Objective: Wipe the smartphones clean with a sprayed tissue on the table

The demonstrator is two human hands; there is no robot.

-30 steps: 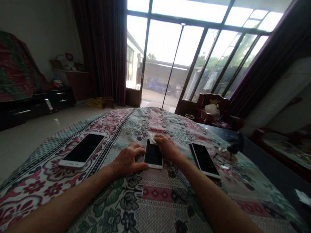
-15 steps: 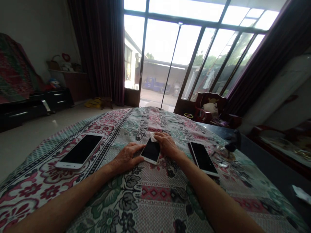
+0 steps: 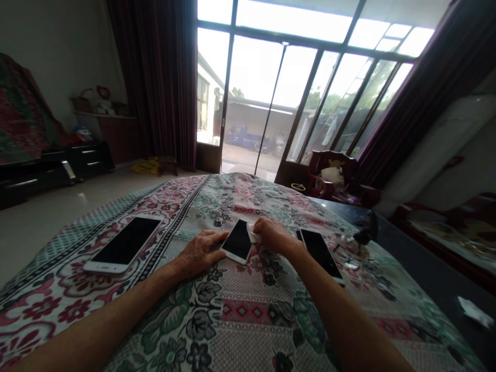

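Note:
A white smartphone (image 3: 237, 243) with a dark screen lies flat on the patterned tablecloth in front of me. My left hand (image 3: 201, 252) holds it by its left edge, thumb at the near corner and fingers further up. At the phone's right side, my right hand (image 3: 271, 235) is closed on a crumpled white tissue (image 3: 252, 235), which touches the screen's right edge. A larger white smartphone (image 3: 126, 243) lies screen up to the left. Another white-edged smartphone (image 3: 320, 253) rests beyond my right forearm, partly covered by it.
The floral tablecloth (image 3: 248, 336) covers the table. To the right stand a clear glass-like object (image 3: 351, 253) and a black item (image 3: 368, 230). Another crumpled tissue (image 3: 476, 311) lies on the dark surface at far right. A carved wooden chair (image 3: 333, 173) stands near the glass doors.
My right hand has pulled back from the phone's top corner to its right side, bringing the tissue along. My left hand keeps its hold on the left edge. The view has shifted slightly.

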